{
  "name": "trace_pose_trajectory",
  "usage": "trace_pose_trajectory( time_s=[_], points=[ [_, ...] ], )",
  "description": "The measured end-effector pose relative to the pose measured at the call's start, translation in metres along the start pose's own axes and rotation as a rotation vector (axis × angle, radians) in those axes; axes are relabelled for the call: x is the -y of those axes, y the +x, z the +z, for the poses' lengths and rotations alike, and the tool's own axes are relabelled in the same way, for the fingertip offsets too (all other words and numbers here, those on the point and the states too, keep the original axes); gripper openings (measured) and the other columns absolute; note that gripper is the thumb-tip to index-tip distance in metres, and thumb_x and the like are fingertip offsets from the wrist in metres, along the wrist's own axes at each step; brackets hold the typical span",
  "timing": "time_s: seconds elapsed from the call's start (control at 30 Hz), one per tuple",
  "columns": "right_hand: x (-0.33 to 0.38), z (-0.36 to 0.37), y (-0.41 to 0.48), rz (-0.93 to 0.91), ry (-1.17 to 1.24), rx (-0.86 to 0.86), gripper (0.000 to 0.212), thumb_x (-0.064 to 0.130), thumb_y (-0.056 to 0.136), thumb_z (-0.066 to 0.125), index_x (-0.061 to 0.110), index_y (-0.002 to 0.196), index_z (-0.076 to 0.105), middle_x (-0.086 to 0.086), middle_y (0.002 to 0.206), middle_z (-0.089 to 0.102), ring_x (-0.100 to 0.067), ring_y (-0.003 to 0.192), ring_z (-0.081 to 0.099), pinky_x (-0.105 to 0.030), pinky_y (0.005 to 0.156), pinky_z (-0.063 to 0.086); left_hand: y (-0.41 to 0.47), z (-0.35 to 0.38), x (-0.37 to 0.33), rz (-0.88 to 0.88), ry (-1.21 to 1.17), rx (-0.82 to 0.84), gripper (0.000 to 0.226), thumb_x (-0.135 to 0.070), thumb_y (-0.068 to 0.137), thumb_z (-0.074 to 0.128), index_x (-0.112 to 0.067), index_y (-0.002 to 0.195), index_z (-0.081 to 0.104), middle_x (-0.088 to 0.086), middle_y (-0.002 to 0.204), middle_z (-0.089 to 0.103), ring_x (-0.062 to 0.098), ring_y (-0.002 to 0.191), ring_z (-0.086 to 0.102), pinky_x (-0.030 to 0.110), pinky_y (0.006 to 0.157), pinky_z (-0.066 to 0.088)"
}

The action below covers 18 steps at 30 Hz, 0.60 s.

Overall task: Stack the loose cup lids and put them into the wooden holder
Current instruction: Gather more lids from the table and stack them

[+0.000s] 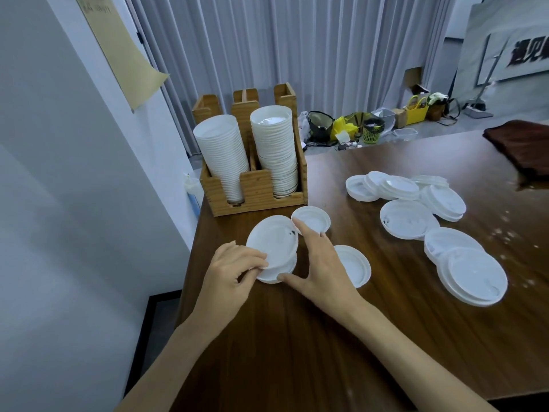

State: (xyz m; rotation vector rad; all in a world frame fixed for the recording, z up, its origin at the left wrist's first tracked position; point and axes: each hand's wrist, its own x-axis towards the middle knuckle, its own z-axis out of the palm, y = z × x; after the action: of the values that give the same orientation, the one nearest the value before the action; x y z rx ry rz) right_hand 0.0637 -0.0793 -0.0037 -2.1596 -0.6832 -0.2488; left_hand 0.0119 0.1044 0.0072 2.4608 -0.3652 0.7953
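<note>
The dark wooden tabletop [326,337] is carrying everything. At its far left corner the wooden holder [257,188] is standing, two tall white stacks [274,150] leaning in its front compartments. Loose lids [410,218] are lying scattered and overlapping to the right. Near the holder, a small stack of lids [274,248] is sitting tilted between both hands. The left hand [231,272] is pinching its near-left edge; the right hand [323,263] is lying spread, index fingertip touching the far rim and thumb the near edge. Two single lids [315,218] are lying just beside it.
</note>
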Motion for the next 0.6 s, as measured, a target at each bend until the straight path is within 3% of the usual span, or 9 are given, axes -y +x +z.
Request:
trace_pose_trajectory(
  time_s=[0.07, 0.13, 0.2, 0.3, 0.4, 0.47, 0.53, 0.6],
  points=[
    [0.001, -0.004, 0.004, 0.05, 0.049, 0.009, 0.091, 0.029, 0.075, 0.08, 0.026, 0.148, 0.026, 0.006, 0.149, 0.038, -0.008, 0.135, 0.033, -0.043, 0.112, 0.035, 0.001, -0.004, 0.003, -0.026, -0.029, -0.001, 0.025, 0.01, 0.071, 0.072, -0.013, 0.081, 0.071, -0.011, 0.098, 0.065, -0.012, 0.103, 0.053, 0.033, 0.105, 0.031],
    [0.002, -0.006, 0.007, 0.076, 0.144, 0.035, 0.083, 0.022, 0.079, 0.077, 0.03, 0.146, 0.028, 0.009, 0.147, 0.04, -0.004, 0.133, 0.036, -0.034, 0.111, 0.037, 0.004, -0.006, 0.005, -0.042, -0.037, 0.007, 0.03, 0.013, 0.071, 0.07, -0.016, 0.079, 0.068, -0.012, 0.1, 0.064, -0.014, 0.106, 0.052, 0.032, 0.106, 0.027],
    [0.005, -0.006, 0.007, 0.038, 0.192, 0.032, 0.073, 0.018, 0.081, 0.075, 0.035, 0.139, 0.034, 0.015, 0.137, 0.045, 0.004, 0.125, 0.037, -0.026, 0.107, 0.039, 0.006, -0.007, 0.004, -0.037, -0.029, 0.044, 0.03, 0.013, 0.073, 0.069, -0.016, 0.08, 0.067, -0.012, 0.103, 0.063, -0.016, 0.11, 0.048, 0.03, 0.108, 0.023],
    [0.009, -0.004, 0.006, 0.017, 0.224, -0.03, 0.057, 0.016, 0.08, 0.076, 0.037, 0.121, 0.042, 0.02, 0.119, 0.05, 0.0, 0.114, 0.048, -0.016, 0.095, 0.045, 0.011, -0.007, 0.0, -0.056, -0.037, 0.109, 0.032, 0.009, 0.075, 0.069, -0.018, 0.092, 0.068, -0.015, 0.11, 0.059, -0.022, 0.113, 0.04, 0.027, 0.109, 0.015],
    [0.009, -0.005, 0.011, 0.028, 0.253, -0.117, 0.049, 0.013, 0.079, 0.076, 0.033, 0.112, 0.047, 0.021, 0.108, 0.052, -0.001, 0.103, 0.054, -0.005, 0.084, 0.044, 0.014, -0.011, -0.004, -0.105, -0.086, 0.151, 0.034, -0.019, 0.079, 0.073, -0.032, 0.107, 0.061, -0.018, 0.123, 0.053, -0.01, 0.122, 0.042, 0.032, 0.113, 0.01],
    [0.009, -0.007, 0.016, 0.024, 0.237, -0.14, 0.046, 0.011, 0.079, 0.076, 0.03, 0.111, 0.048, 0.017, 0.107, 0.054, 0.001, 0.099, 0.053, -0.002, 0.082, 0.042, 0.016, -0.014, -0.01, -0.159, -0.103, 0.164, 0.033, -0.043, 0.08, 0.065, -0.039, 0.111, 0.054, -0.023, 0.129, 0.045, -0.01, 0.127, 0.032, 0.027, 0.112, 0.004],
    [0.01, -0.007, 0.018, 0.017, 0.222, -0.138, 0.045, 0.011, 0.08, 0.075, 0.027, 0.114, 0.051, 0.014, 0.109, 0.055, 0.001, 0.099, 0.052, -0.003, 0.081, 0.043, 0.019, -0.014, -0.016, -0.177, -0.119, 0.156, 0.033, -0.05, 0.082, 0.058, -0.038, 0.112, 0.055, -0.027, 0.126, 0.041, -0.025, 0.12, 0.023, 0.017, 0.107, 0.0],
    [0.01, -0.005, 0.017, 0.018, 0.216, -0.142, 0.046, 0.011, 0.08, 0.075, 0.023, 0.119, 0.053, 0.015, 0.11, 0.054, 0.001, 0.1, 0.052, -0.008, 0.083, 0.045, 0.021, -0.011, -0.017, -0.117, -0.119, 0.142, 0.033, -0.045, 0.084, 0.056, -0.028, 0.113, 0.062, -0.023, 0.122, 0.048, -0.025, 0.117, 0.031, 0.017, 0.108, 0.002]
  ],
)
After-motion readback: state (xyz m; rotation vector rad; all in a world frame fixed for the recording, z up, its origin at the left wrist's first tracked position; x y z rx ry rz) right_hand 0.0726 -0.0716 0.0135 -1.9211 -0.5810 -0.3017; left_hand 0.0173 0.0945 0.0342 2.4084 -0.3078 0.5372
